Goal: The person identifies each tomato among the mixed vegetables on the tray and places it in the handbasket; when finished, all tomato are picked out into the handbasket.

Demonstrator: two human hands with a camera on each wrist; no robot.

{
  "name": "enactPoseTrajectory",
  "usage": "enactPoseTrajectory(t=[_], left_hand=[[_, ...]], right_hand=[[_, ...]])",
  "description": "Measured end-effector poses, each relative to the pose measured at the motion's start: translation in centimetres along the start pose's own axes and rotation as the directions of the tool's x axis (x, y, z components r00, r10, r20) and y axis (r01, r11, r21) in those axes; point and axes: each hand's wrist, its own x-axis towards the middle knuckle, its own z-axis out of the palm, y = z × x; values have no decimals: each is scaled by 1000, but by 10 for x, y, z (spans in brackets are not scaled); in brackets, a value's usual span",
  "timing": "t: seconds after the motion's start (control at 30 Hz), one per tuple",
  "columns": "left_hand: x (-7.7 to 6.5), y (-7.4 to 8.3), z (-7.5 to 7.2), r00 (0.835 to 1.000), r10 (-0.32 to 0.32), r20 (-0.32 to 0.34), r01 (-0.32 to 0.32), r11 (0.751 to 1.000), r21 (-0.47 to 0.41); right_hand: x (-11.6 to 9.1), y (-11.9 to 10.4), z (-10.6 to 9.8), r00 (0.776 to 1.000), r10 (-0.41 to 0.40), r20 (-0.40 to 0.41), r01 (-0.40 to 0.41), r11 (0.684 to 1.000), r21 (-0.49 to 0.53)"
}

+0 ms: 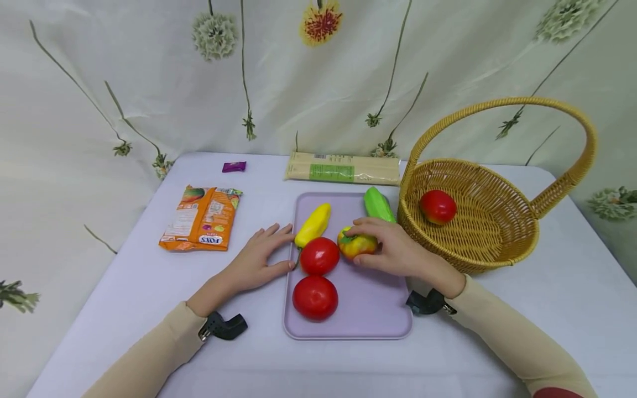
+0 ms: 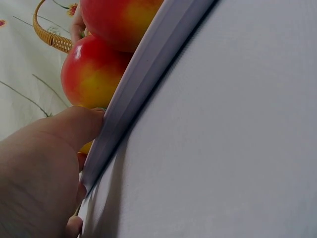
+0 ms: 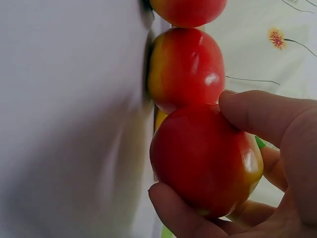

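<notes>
On the lilac tray (image 1: 373,309), my right hand (image 1: 395,249) grips a red-and-yellow tomato (image 1: 354,245) with a green leafy cap facing up. In the right wrist view, fingers and thumb curl round this tomato (image 3: 203,158). My left hand (image 1: 259,257) lies with loosely spread fingers at the tray's left edge; its thumb meets the rim in the left wrist view. Two red tomatoes (image 1: 316,297) sit in a column on the tray's left side. A yellow pepper (image 1: 313,225) lies above them, and a green ridged vegetable (image 1: 378,203) lies at the far right, partly hidden.
A wicker basket (image 1: 517,243) with a tall handle stands right of the tray, holding one red tomato (image 1: 438,207). Behind the tray lies a long beige packet (image 1: 343,168). To the left are an orange snack bag (image 1: 203,218) and a small purple packet (image 1: 234,166).
</notes>
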Motion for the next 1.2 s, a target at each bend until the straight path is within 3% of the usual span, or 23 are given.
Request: enactPoseTrajectory(t=[0.47,0.7,1.0,1.2], left_hand=[[1,-2,2,1000,10,-16,-10,1000,2],[2,-1,1,1000,1,-9,-1,1000,11],[2,1,1,1000,10,-7,-10,1000,15],[2,2,0,1000,10,1,-10,1000,25]], right_hand=[[-6,-1,-34,991,78,-106,-71,995,72],[-25,2,-60,982,123,-146,-100,983,153],[-54,5,-89,959,163,-232,-140,984,112],[-72,22,-98,930,223,-291,-199,974,109]])
